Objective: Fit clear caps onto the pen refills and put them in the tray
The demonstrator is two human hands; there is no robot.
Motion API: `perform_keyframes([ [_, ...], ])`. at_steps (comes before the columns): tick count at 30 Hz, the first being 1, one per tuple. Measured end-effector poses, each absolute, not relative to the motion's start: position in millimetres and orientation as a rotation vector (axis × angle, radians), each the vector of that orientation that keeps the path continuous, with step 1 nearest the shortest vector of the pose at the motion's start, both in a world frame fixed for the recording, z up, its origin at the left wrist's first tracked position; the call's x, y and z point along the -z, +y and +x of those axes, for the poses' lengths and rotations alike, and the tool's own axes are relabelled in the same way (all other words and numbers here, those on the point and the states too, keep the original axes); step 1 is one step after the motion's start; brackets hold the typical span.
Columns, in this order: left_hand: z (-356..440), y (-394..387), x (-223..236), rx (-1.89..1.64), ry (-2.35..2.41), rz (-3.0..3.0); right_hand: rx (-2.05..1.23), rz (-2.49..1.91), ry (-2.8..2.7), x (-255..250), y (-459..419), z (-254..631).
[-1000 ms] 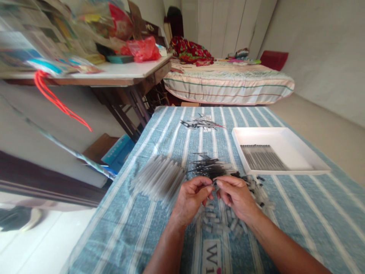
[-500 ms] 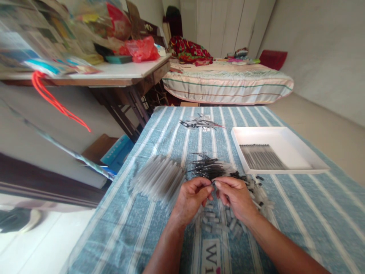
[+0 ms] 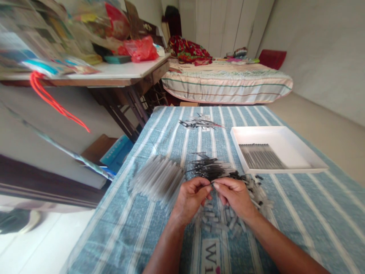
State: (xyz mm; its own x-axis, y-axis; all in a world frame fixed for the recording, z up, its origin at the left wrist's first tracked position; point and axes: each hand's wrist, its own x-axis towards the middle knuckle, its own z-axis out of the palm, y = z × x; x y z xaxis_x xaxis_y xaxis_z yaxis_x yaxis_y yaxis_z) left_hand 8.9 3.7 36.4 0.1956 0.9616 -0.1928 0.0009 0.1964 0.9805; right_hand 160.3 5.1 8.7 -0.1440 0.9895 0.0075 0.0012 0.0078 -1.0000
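My left hand (image 3: 191, 198) and my right hand (image 3: 235, 197) meet above the striped cloth, fingertips nearly touching. Each pinches with thumb and forefinger at a small dark piece between them, too small and covered to make out. Just beyond the fingers lies a heap of thin black-tipped sticks like pen refills (image 3: 209, 166). A bundle of frosted tubes like pen barrels (image 3: 161, 179) is left of my left hand. Short clear cap-like pieces (image 3: 211, 220) lie scattered under and between the hands, with small black pieces (image 3: 259, 177) beside my right hand.
At the right stands a shallow white box (image 3: 288, 171) holding a row of grey pen-like sticks (image 3: 261, 155). Loose dark sticks (image 3: 201, 123) lie at the table's far end. A cluttered side table (image 3: 137, 72) stands left, a bed (image 3: 228, 85) behind.
My right fingertips have shifted slightly and closed in nearer to the left ones around the small dark piece. Everything else on the table stays put.
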Motion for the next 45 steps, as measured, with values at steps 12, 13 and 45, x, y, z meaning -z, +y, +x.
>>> perform_keyframes([
  [12, 11.6, 1.8, -36.2, -0.842, 1.138, 1.181, -1.077, -1.123, -1.968, -35.0, 19.9, 187.2],
  [13, 11.9, 1.9, -36.1, -0.838, 1.142, 1.183, -1.096, -1.121, -1.971, -34.9, 19.9, 187.3],
  [45, 20.6, 1.7, -36.2, -0.739, 1.029, 1.332, -0.960, -1.345, -1.866, -39.5, -2.1, 186.7],
])
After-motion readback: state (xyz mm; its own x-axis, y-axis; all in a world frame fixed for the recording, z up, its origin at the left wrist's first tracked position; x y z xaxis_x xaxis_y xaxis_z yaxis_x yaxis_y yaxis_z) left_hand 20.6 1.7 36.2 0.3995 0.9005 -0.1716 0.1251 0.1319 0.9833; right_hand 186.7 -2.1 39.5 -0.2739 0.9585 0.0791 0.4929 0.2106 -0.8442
